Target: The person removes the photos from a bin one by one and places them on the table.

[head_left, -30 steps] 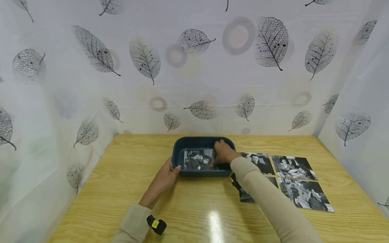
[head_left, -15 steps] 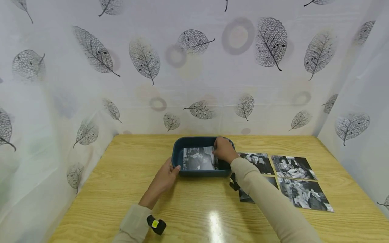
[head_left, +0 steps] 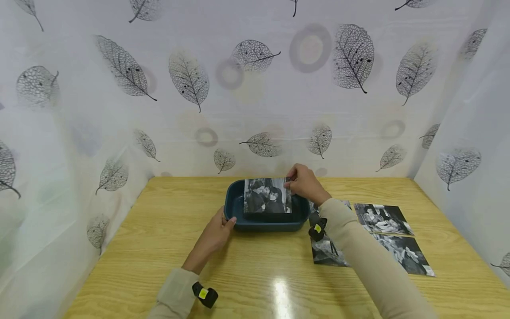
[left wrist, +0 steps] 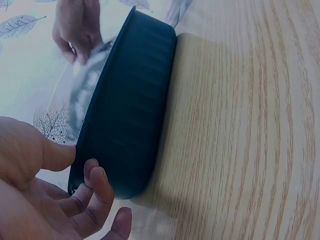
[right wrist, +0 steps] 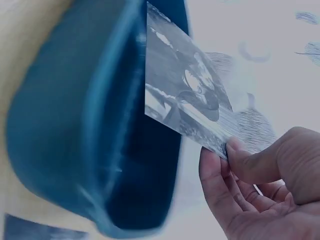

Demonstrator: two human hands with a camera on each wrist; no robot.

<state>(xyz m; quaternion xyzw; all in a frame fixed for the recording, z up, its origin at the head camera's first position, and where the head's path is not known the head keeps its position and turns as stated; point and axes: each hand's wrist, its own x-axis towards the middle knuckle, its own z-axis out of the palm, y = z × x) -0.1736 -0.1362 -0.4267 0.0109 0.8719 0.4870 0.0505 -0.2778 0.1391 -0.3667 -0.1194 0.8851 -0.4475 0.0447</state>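
A dark blue plastic box (head_left: 267, 227) stands near the table's far edge. My left hand (head_left: 215, 231) holds its left front corner; in the left wrist view the thumb is at the rim and the fingers lie against the outer wall. A black-and-white photo (head_left: 266, 196) is raised over the box, tilted up, its lower edge about level with the inside. My right hand (head_left: 307, 184) pinches the photo's right edge between thumb and fingertips, as the right wrist view also shows. The visible box floor (right wrist: 145, 185) looks dark in the right wrist view.
Several more black-and-white photos lie to the right of the box, among them a far right photo (head_left: 383, 219) and a near right photo (head_left: 410, 253). My right forearm partly covers them. A leaf-patterned curtain (head_left: 255, 102) rises behind the wooden table (head_left: 167, 221).
My right hand has lifted the photo from the box floor, up and slightly right, tilting it upright. The left hand has stayed on the box corner.
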